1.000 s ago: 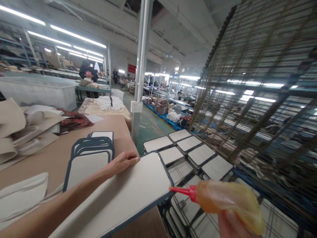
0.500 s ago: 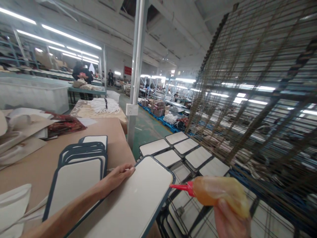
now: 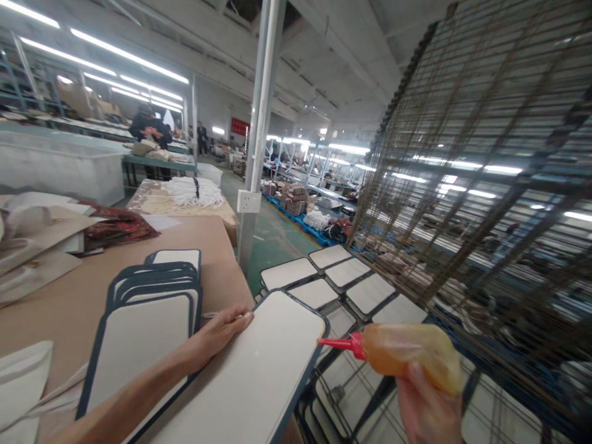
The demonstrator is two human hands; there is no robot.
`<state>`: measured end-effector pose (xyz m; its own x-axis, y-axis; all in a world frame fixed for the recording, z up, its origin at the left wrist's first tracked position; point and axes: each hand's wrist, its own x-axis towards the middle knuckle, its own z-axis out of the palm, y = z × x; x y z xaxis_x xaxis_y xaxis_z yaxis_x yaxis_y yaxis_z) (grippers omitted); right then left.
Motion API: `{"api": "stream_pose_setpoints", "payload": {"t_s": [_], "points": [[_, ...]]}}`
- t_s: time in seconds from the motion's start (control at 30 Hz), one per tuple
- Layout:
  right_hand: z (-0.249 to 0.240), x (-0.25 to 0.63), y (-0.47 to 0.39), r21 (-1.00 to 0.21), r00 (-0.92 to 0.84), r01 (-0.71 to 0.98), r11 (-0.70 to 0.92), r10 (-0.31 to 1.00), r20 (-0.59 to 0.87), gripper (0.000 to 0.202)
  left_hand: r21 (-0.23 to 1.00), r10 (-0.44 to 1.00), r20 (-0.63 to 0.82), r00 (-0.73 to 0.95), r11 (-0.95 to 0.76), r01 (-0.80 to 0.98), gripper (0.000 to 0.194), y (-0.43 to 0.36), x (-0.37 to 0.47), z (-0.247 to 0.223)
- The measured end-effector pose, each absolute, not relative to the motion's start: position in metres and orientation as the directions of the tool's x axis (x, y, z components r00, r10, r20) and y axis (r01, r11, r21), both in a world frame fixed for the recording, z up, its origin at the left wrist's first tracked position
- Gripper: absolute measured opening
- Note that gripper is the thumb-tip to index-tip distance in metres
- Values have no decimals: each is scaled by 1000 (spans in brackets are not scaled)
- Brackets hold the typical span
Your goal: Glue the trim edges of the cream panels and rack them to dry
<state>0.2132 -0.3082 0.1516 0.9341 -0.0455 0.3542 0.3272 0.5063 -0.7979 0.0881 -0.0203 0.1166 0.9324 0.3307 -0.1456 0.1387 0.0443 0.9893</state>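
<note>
Amber bottle (image 3: 411,361) in grasp of right hand (image 3: 430,404), red nozzle (image 3: 343,344) at edge of white panel (image 3: 250,379), contact unclear; opposite edge in clasp of left hand (image 3: 229,324), beside stacked panels (image 3: 145,333) on table (image 3: 222,259). Best to squeeze lightly, evenly, tip near border.

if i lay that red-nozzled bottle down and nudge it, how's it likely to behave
The bottle is probably soft and squeezable: its translucent wall looks uneven above the right hand. Its rounded body might roll if nudged. The amber liquid inside would likely shift as it tilts.
</note>
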Motion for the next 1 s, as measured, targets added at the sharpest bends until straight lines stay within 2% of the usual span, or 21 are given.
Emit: {"api": "stream_pose_setpoints", "payload": {"t_s": [0.27, 0.43, 0.6, 0.77, 1.0], "points": [[146, 200, -298, -830, 946, 300, 470, -35, 323, 39, 985, 365, -173, 915, 84, 152, 45, -8, 84, 119], [143, 192, -285, -857, 949, 295, 423, -25, 314, 31, 982, 374, -179, 910, 118, 145, 44, 2, 78, 120], [140, 183, -275, -861, 957, 241, 447, 40, 289, 37, 984, 390, -164, 906, 132, 122, 44, 13, 73, 122], [142, 175, -269, -879, 969, 197, 435, 49, 242, 40, 985, 416, -152, 897, 139, 103, 44, 19, 71, 128], [153, 163, -264, -880, 955, 282, 383, -22, 297, 33, 983, 432, -149, 889, 160, 87, 45, 21, 76, 133]]}}
